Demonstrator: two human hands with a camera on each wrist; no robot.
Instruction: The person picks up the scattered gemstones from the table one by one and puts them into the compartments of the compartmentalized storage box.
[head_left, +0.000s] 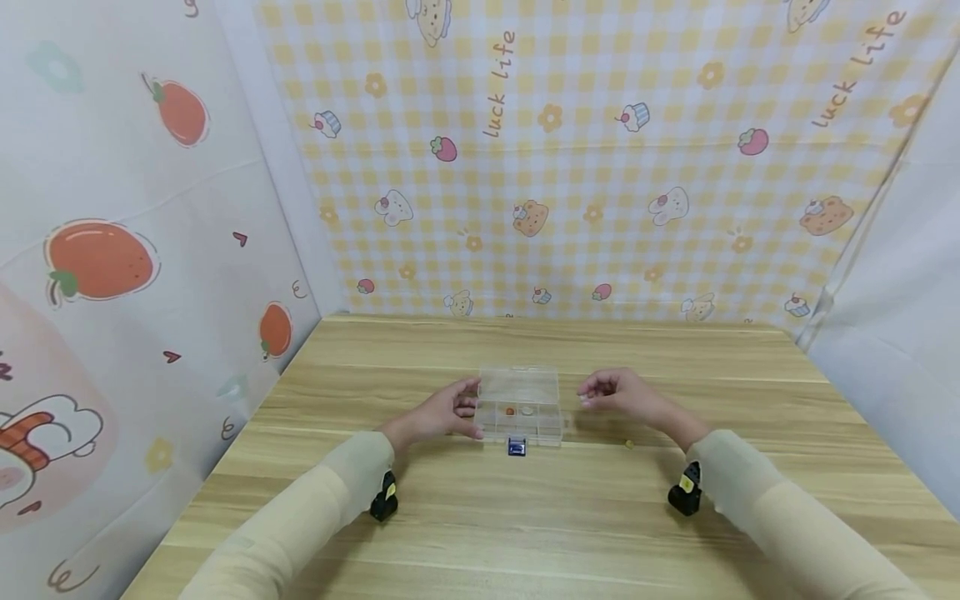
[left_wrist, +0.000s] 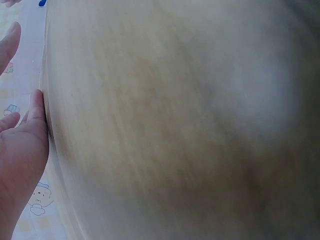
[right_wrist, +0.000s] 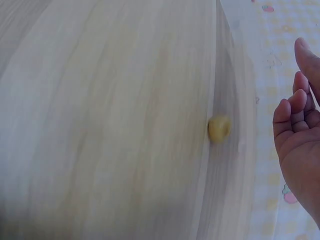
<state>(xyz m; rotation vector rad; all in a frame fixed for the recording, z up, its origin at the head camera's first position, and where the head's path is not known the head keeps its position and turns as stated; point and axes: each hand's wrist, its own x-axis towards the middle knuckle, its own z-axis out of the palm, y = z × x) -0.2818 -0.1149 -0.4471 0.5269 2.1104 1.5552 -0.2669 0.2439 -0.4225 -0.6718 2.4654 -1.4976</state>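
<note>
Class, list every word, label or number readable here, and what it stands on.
"luck life": checked backdrop, upper middle.
"luck life": same backdrop, upper right.
Too small to read: any markings on the blue piece at the clear box's front or the wrist cameras.
Cut off, unreadable: a letter-like mark on the left curtain.

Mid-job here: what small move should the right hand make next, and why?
I'd probably bring the right hand over the clear box: it seems to pinch a small pale piece, the lid is open, and the left hand is at the box's left end. The yellow piece on the table can likely wait.
</note>
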